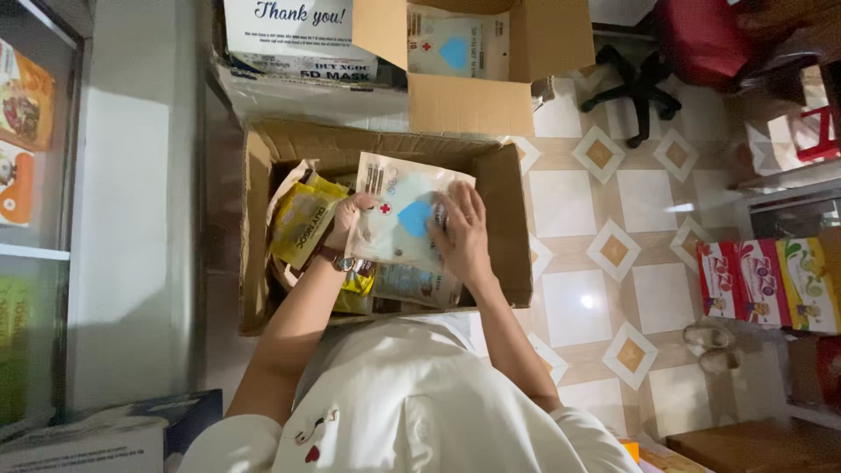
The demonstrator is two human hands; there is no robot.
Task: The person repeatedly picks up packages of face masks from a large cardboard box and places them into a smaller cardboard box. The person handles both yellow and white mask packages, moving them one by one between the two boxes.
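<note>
Gripping flat packet (405, 215), both hands (350, 219) outstretched

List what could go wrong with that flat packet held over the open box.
1. Both hands, left and right, pinch the flat packet only at its edges; the glossy pack might slip into the cardboard box.
2. The box already holds loose packs, including yellow packets leaning on the left wall; pressing more in could crease them.
3. The box's upright flaps might snag a sleeve or wrist.

A tiled floor (578, 302) of white squares with tan diamonds glints under overhead light, beside a black chair base (638, 88) and what seems a glass-fronted cabinet (35, 201).
</note>
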